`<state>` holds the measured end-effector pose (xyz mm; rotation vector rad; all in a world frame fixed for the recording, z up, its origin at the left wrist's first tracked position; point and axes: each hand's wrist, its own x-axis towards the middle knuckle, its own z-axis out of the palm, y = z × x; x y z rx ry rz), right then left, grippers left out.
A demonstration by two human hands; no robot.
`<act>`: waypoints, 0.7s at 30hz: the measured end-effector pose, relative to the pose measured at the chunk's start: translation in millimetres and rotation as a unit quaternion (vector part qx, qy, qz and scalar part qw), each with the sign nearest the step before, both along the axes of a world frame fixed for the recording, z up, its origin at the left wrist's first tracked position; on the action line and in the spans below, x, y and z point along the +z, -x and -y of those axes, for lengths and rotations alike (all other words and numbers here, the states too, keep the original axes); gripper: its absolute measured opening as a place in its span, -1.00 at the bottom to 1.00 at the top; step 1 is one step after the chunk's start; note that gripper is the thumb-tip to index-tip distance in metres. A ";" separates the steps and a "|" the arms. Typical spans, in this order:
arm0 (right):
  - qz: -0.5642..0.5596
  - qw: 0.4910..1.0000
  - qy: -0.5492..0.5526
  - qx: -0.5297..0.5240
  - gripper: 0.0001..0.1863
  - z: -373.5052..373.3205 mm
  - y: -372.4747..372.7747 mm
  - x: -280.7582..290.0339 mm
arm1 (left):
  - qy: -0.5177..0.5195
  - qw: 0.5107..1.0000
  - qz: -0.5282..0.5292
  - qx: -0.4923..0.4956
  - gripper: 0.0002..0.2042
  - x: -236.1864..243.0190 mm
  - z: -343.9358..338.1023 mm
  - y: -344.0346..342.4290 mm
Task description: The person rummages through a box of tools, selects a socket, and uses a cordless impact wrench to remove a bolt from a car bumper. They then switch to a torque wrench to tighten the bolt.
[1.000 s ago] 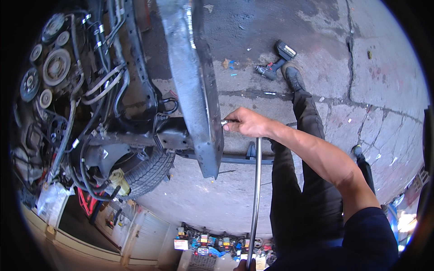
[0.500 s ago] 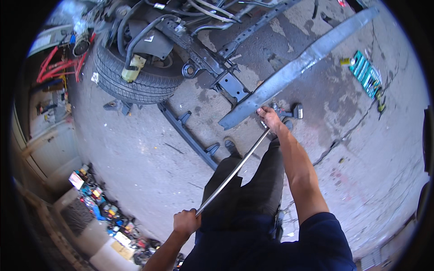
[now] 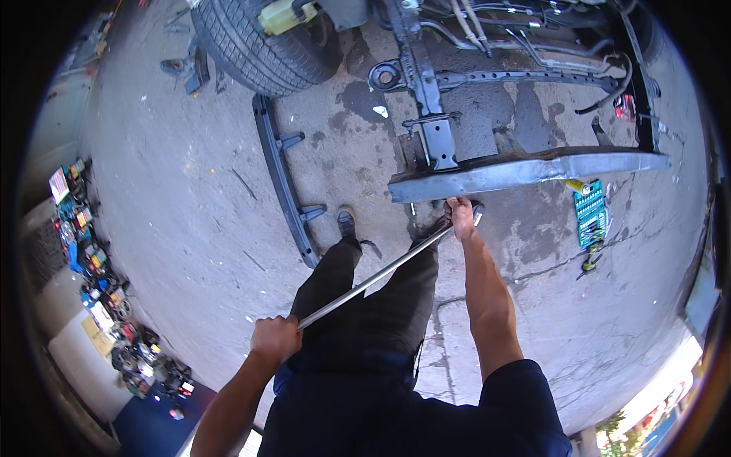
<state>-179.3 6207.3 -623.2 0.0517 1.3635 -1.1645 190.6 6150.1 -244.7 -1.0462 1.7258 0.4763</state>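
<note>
A long, thin silver metal bar (image 3: pixel 365 283) slants across my legs, from lower left to upper right. My left hand (image 3: pixel 276 337) is wrapped round its lower end. Up at the other end, my right hand (image 3: pixel 460 218) is closed around the bar, just below the near edge of a grey metal bumper beam (image 3: pixel 525 174). A short piece of the bar shows past its fingers. The beam runs crosswise at the end of a bare vehicle frame rail (image 3: pixel 438 141). My right fingers partly hide the bar, and whether they touch the beam I cannot tell.
A tire (image 3: pixel 263 53) stands at the upper left. A dark bracketed rail (image 3: pixel 282 179) lies on the concrete left of my feet. To the right are a teal socket set case (image 3: pixel 590 217) and a yellow can (image 3: pixel 579 186). Assorted parts (image 3: pixel 99 263) line the far left.
The view has swung to the right, so the beam now lies nearly level. My right hand has gone from reaching at the beam's edge to closing around the bar. My left hand keeps its grip.
</note>
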 end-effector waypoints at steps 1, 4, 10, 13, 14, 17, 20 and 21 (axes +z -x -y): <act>-0.005 1.000 -0.008 0.003 -0.73 -2.5 -0.2 -1.0 | 0.000 1.000 -0.013 0.005 -0.76 -7.6 1.3 -7.0; -0.025 0.999 -0.019 -0.009 -0.74 -4.3 -2.0 0.9 | -0.003 0.998 -0.054 0.006 -0.77 -35.6 5.3 -34.3; -0.053 0.997 -0.051 -0.013 -0.75 -1.5 -4.9 9.7 | -0.016 0.993 -0.113 -0.002 -0.77 -84.9 14.4 -79.7; -0.069 0.997 -0.032 -0.014 -0.75 -2.1 -6.0 10.7 | 0.000 0.991 -0.134 -0.023 -0.78 -105.3 16.1 -94.4; -0.080 0.996 -0.035 -0.023 -0.75 -1.3 -6.9 10.6 | 0.006 0.988 -0.151 -0.026 -0.78 -113.1 16.4 -99.4; -0.089 0.995 -0.027 -0.029 -0.75 -1.0 -8.8 11.0 | 0.032 0.981 -0.185 -0.049 -0.79 -142.2 18.7 -116.3; -0.116 0.993 -0.021 -0.032 -0.75 -1.8 -10.7 11.9 | 0.044 0.969 -0.239 -0.044 -0.81 -173.7 21.3 -134.3; -0.126 0.991 -0.019 -0.034 -0.75 -1.7 -11.1 12.2 | 0.040 0.968 -0.246 -0.043 -0.82 -183.6 22.2 -139.6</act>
